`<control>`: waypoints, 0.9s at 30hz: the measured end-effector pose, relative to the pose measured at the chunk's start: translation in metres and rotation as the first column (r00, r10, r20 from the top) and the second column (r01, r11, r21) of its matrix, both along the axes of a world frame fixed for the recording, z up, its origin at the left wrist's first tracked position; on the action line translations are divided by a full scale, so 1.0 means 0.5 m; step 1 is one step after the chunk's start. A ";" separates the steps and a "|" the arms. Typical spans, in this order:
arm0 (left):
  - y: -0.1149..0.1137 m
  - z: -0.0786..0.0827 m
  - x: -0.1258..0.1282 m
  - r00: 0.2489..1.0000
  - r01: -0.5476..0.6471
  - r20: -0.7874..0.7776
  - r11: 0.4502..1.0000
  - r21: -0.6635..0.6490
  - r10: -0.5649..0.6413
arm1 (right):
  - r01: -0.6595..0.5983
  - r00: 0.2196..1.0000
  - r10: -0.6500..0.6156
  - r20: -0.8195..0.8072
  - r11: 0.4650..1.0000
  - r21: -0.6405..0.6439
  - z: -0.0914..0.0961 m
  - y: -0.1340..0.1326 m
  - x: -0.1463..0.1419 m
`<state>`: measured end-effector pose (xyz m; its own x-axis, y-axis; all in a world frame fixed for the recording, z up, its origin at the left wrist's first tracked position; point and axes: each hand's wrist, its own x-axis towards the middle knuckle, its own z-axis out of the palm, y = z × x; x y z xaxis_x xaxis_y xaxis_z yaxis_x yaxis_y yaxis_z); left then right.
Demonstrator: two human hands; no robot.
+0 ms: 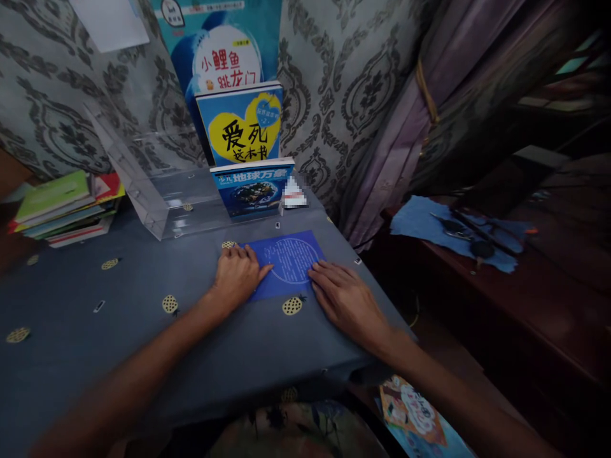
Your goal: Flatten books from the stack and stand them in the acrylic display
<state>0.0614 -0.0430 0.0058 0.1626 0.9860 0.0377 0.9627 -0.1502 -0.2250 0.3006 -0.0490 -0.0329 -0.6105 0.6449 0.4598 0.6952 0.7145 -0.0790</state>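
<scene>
A blue printed sheet or thin booklet [292,262] lies flat on the grey tablecloth, with a white circle outline and lines of text on it. My left hand [237,275] rests at its left edge, fingers bent and thumb stretched out onto the blue surface. Along its right edge lies my right hand [346,299], with outstretched fingers touching the border. Neither hand grasps it. Just behind stands a clear stepped rack [155,213], holding a blue book with a globe picture [252,193], a book with a yellow heart [243,130] and a teal book [224,38].
Stacked books and booklets [67,207] lie at the table's left. A small pixelated item [294,193] sits beside the globe book. On the right, a dark red surface [539,305] bears a blue cloth [420,222] with small objects. A colourful book [415,410] lies below the table edge.
</scene>
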 end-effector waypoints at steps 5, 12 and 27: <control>0.000 -0.008 -0.004 1.000 0.017 0.011 0.999 0.029 -0.017 | -0.185 0.982 0.187 0.016 0.979 -0.084 -0.004 -0.039 -0.050; -0.002 -0.012 -0.011 0.995 0.100 0.004 0.991 0.084 -0.101 | -0.321 0.947 0.322 -0.019 0.934 -0.159 -0.009 -0.044 -0.092; -0.036 0.053 -0.033 0.949 0.309 0.132 0.922 -0.231 -0.285 | -0.248 0.969 0.244 -0.044 0.956 -0.154 0.009 -0.022 -0.030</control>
